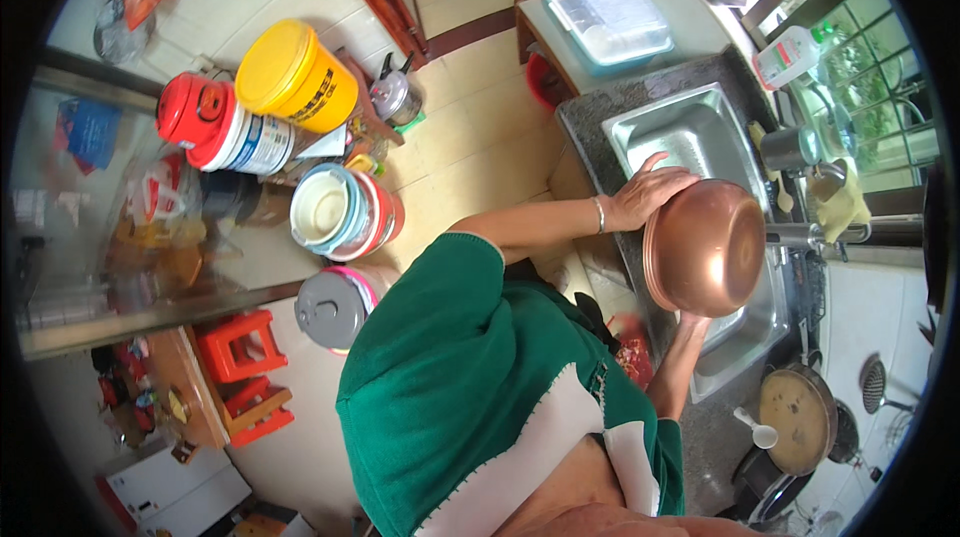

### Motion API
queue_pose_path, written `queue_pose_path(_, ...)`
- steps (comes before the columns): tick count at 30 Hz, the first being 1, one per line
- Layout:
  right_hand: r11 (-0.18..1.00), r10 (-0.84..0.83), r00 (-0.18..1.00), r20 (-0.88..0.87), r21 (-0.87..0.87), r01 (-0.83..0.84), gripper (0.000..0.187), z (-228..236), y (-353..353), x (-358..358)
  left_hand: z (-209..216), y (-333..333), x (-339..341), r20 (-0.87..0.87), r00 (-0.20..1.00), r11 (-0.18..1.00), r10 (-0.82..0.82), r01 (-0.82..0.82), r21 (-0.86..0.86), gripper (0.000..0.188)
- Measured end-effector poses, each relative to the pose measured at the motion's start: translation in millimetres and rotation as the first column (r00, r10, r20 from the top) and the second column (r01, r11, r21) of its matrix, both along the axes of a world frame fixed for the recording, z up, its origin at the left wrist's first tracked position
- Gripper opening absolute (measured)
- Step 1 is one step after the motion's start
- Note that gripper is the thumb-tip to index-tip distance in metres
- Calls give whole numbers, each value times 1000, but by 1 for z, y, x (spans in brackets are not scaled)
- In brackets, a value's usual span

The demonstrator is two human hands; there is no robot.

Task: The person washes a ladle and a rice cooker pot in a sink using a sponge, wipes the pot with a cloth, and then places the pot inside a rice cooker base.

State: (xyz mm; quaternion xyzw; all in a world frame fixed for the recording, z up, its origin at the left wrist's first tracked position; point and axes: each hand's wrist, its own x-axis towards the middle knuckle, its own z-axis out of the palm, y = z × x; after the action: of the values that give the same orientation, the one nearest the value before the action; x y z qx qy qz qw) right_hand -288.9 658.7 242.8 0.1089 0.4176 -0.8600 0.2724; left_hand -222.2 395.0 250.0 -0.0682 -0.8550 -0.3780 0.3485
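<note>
Over the double sink, a copper-coloured metal pot (pixel 712 249) is held tipped on its side. Its rounded outside and base face up and to the right, with the rim at the left, so its inside is hidden. My left hand (pixel 648 195), a bracelet on its wrist, grips the far side by the rim. At the near side, my right hand (pixel 694 325) holds the pot from beneath, its fingers mostly hidden. Beyond the pot lies one basin of the steel sink (pixel 640 120).
To the right of the sink are a faucet (pixel 800 234), a metal cup (pixel 788 149) and a bottle (pixel 790 57). Nearer stand a pan (pixel 797 421) and a white spoon (pixel 757 429). A lidded plastic box (pixel 607 9) sits on the far counter. Buckets (pixel 345 209) line the left side.
</note>
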Motion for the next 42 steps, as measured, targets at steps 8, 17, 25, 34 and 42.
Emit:
queue_pose_path(8,980,165,983,85,-125,-153,63,-59,56,2,-10,37,32,93,991,994,94,-98,39,53)
queue_pose_path(17,999,-39,999,1,-29,39,35,-56,69,11,50,48,7,160,987,986,-26,-1,166,38)
queue_pose_path(25,954,148,981,-124,-244,-175,51,11,8,81,-54,-16,35,272,962,786,11,-176,593,42)
queue_pose_path(34,962,-269,938,-220,-112,249,51,47,59,217,14,50,43,207,556,89,-805,-231,969,38)
queue_pose_path(42,826,-548,835,-41,130,549,32,27,138,313,-7,133,46,-139,289,-286,-947,-570,770,66)
